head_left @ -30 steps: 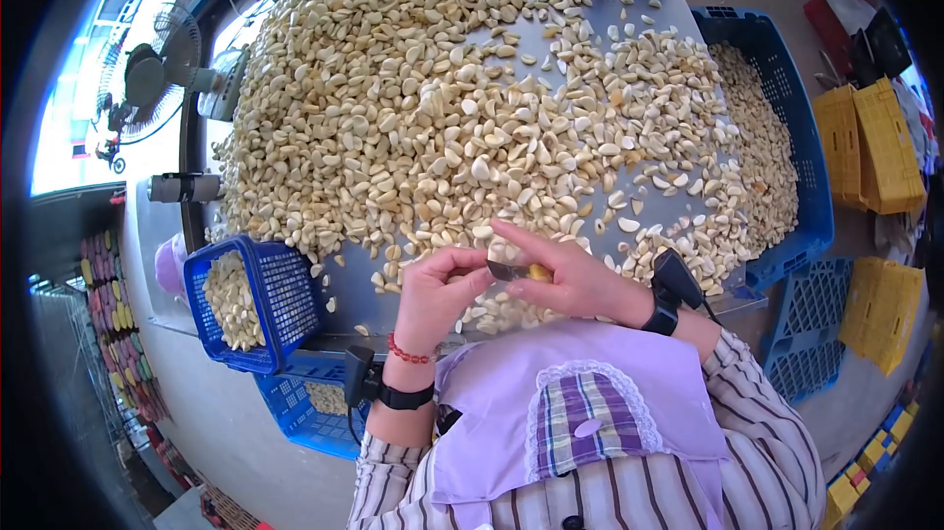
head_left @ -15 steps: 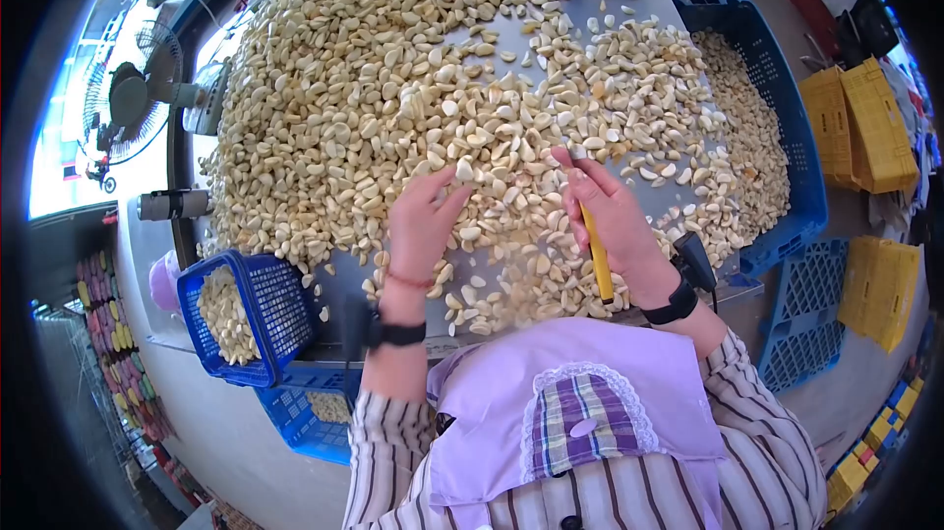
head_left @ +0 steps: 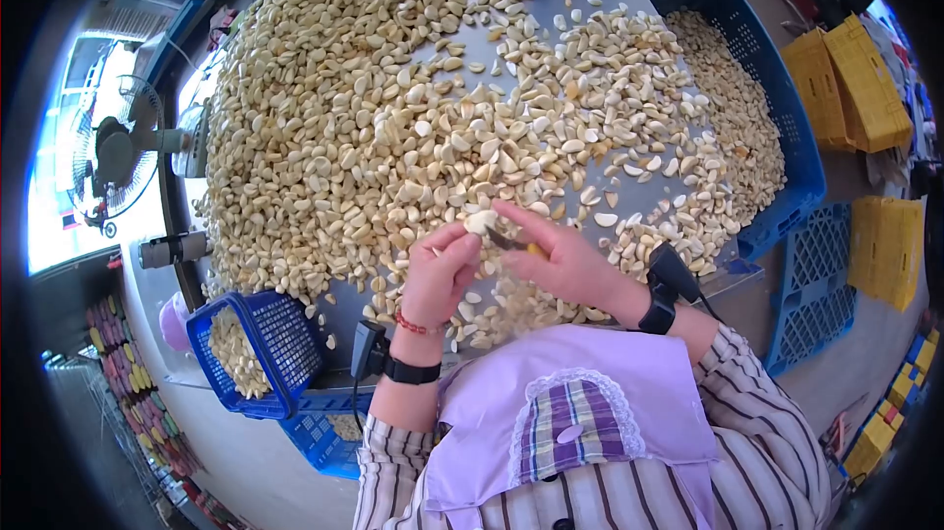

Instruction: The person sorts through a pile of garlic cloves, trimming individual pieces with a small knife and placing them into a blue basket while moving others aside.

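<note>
The left hand [head_left: 438, 274] was closed on one garlic clove [head_left: 480, 222]. The thumb and fingers pinched it and held it up, just over the near edge of the table [head_left: 344, 302]. The right hand [head_left: 562, 260] was closed on a small knife [head_left: 511, 242] with a yellow handle. The blade pointed left and its tip was at the clove, but I could not tell if it cut in. The two hands were close together, almost touching.

A very big pile of garlic [head_left: 374, 117] covered most of the table, from the hands to the far end. The pile was thick on the left and thinner on the right, where the cloves lay apart.

A small blue basket [head_left: 285, 343] hung at the near left edge of the table. It had some cloves in it. A big blue crate [head_left: 792, 137] stood on the right side of the table, and it held lots of cloves too. Yellow crates [head_left: 846, 78] sat on the floor farther right. A fan [head_left: 103, 156] stood on the left.

The left wrist had a red bracelet [head_left: 418, 326] and a black band [head_left: 408, 370]. The person wore a purple apron [head_left: 551, 402] over a striped shirt.
</note>
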Available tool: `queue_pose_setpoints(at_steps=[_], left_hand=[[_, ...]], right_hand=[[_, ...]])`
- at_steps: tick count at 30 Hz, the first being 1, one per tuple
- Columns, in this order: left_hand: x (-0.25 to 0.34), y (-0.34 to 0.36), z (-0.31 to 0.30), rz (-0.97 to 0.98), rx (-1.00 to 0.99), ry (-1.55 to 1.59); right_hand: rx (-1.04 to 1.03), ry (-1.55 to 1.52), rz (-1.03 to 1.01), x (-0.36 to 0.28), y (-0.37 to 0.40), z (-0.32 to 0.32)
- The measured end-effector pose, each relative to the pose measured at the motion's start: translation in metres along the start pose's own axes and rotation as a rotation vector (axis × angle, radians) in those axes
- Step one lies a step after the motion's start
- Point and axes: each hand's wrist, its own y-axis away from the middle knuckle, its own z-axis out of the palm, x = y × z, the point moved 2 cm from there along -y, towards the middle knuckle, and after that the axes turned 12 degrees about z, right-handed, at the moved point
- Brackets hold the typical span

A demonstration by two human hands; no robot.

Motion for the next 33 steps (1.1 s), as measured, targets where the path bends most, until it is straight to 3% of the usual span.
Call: queue_pose_setpoints(at_steps=[6,8,9,10,12,14,16,17,19,21,23,24,26,28,30,33], left_hand=[[-0.011,0.007,-0.003,0.088,-0.019,-0.104],[-0.01,0.005,-0.005,0.074,-0.139,0.448],[-0.007,-0.002,0.003,0.295,-0.265,0.577],[0.001,-0.01,0.003,0.3,-0.266,0.572],[0.021,-0.028,-0.01,0.376,0.127,0.413],[0.045,-0.06,-0.041,0.407,0.287,-0.282],[0.055,-0.103,-0.065,0.612,0.485,-0.873],[0.048,-0.117,-0.074,0.619,0.494,-0.88],[0.037,-0.135,-0.08,0.57,0.355,-1.481],[0.034,-0.124,-0.057,0.363,0.099,-1.381],[0.029,-0.097,-0.018,0.472,-0.228,-1.595],[0.035,-0.08,-0.009,0.455,-0.315,-1.536],[0.029,-0.078,-0.036,0.558,-0.035,-1.479],[0.056,-0.086,-0.08,0.67,0.483,-1.707],[0.071,-0.097,-0.14,0.644,0.655,-1.702],[0.073,-0.097,-0.154,0.532,0.532,-1.813]], right_hand=[[0.051,-0.016,-0.107,-0.001,-0.002,-0.001],[-0.049,-0.327,0.176,-0.002,-0.001,-0.002],[-0.045,-0.395,0.221,-0.005,-0.001,-0.006],[-0.049,-0.396,0.215,-0.004,-0.003,-0.009],[0.03,-0.505,0.197,0.003,-0.007,-0.013],[0.005,-0.555,0.16,0.004,-0.008,-0.014],[0.007,-0.527,0.201,0.001,-0.009,-0.013],[-0.004,-0.528,0.194,0.0,-0.009,-0.012],[-0.001,-0.481,0.226,0.0,-0.009,-0.012],[-0.002,-0.499,0.218,0.0,-0.009,-0.014],[0.045,-0.518,0.235,0.006,-0.01,-0.018],[0.04,-0.524,0.231,0.008,-0.011,-0.021],[0.077,-0.58,0.22,0.011,-0.011,-0.025],[0.09,-0.559,0.206,0.012,-0.011,-0.026],[0.06,-0.571,0.185,0.014,-0.013,-0.024],[0.03,-0.524,0.181,0.013,-0.015,-0.017]])
